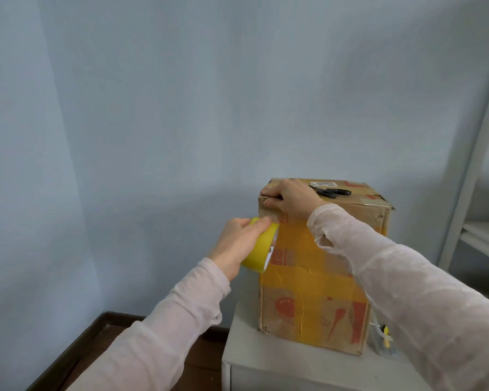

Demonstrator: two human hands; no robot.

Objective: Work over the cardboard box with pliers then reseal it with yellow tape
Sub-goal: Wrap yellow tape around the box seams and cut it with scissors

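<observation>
A tall cardboard box (308, 300) with red print and bands of yellow tape stands on a white stand (254, 359). My left hand (237, 241) grips a roll of yellow tape (259, 251) against the box's upper left edge. My right hand (290, 197) rests on the box's top left corner, fingers curled over the edge and thumb on the front face. A black-handled tool (332, 192), scissors or pliers, lies on the box top just behind my right hand.
A pale blue wall stands behind the box. A white shelf frame (469, 176) rises at the right. Dark wooden floor (102, 342) shows at the lower left. Something small, clear and yellow (384, 338) lies on the stand to the right of the box.
</observation>
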